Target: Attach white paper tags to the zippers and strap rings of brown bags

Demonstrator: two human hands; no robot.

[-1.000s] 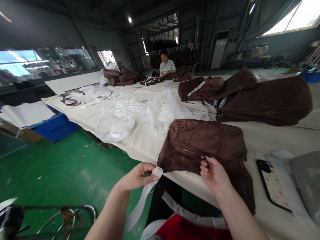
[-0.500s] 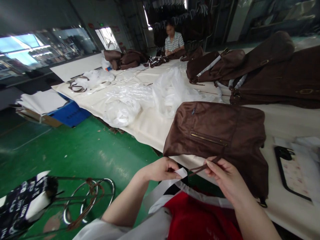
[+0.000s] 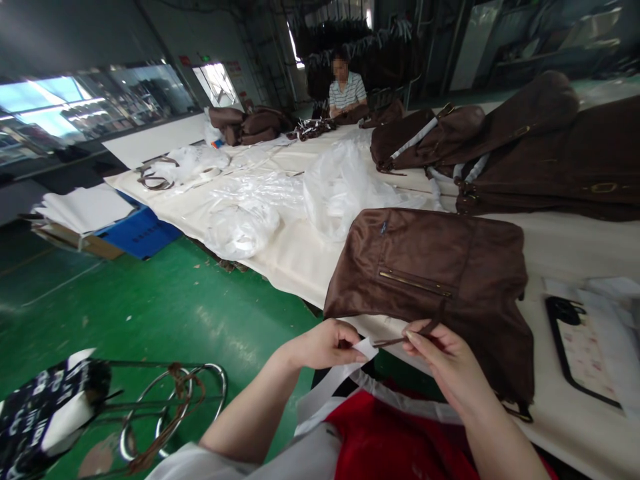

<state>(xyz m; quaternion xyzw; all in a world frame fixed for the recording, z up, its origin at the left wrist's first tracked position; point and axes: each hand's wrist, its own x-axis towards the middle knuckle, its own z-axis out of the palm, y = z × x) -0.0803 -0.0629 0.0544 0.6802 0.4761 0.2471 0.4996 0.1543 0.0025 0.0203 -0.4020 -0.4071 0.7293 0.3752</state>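
A brown bag [image 3: 425, 250] with a zipped pocket lies flat on the table in front of me. My left hand [image 3: 337, 343] pinches a white strip [image 3: 325, 385] that hangs down toward my lap. Between thumb and fingers, my right hand [image 3: 440, 347] grips a thin brown cord [image 3: 390, 342] in front of the bag's near edge. The cord's free end meets the tip of the white strip; whether the two are joined I cannot tell. Red cloth [image 3: 395, 433] covers my lap below both hands.
Clear plastic bags [image 3: 333, 193] lie beyond the bag on the cream-covered table [image 3: 295, 267]. A phone [image 3: 583, 350] is at the right. More brown bags [image 3: 545, 153] pile up behind. A person [image 3: 347, 90] sits at the far end. A metal-framed stool [image 3: 165, 407] stands at lower left.
The cord's end and the white strip have come together, where a small gap was between them. More of the strip shows below my left hand. The bag lies where it was.
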